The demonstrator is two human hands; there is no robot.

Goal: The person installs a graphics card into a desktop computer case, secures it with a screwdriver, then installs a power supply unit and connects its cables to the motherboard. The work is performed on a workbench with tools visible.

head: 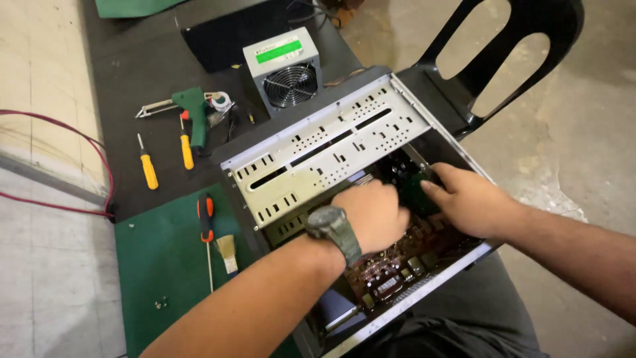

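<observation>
Reached into the open computer case [318, 142] with both hands. Left hand [374, 213], a watch [331, 229] on its wrist, curled fingers-down over the circuit board [391, 272] inside; whether pinching anything, could not tell. Right hand [467, 199] loosely closed around a green card [414, 189] standing in the board. Case sat at the table's near right corner. Beyond, by the far edge, a grey power supply [283, 69]; toward the left edge, two yellow screwdrivers [148, 169] and an orange one [207, 215].

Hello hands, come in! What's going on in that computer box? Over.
Left hand and right hand both inside computer case, on green card. Grip hidden. Metal drive rack overhangs the left side. Over.
</observation>
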